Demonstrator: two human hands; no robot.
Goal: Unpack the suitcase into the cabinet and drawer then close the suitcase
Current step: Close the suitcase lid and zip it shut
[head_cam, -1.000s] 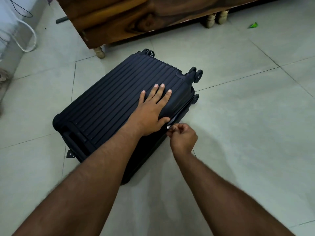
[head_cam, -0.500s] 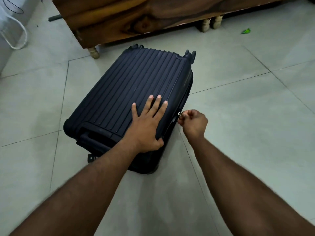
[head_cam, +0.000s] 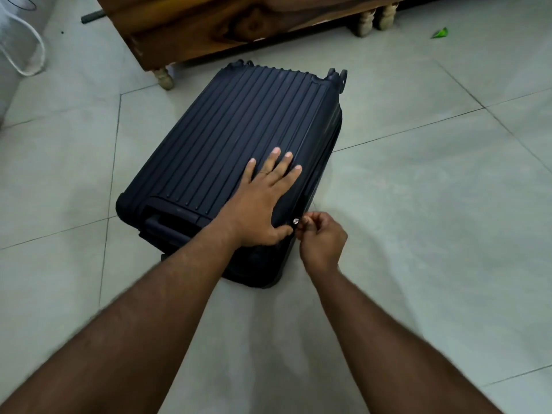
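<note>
The suitcase (head_cam: 239,150) lies flat on the tiled floor (head_cam: 418,204), lid down. Left hand (head_cam: 263,204) presses it, fingers spread wide; right hand (head_cam: 321,240) pinches the zip pull (head_cam: 296,221) on the side. The ribbed shell looks stiff and slippery; the zip pull is the sensible hold. A wooden cabinet (head_cam: 209,22) stands just behind.
</note>
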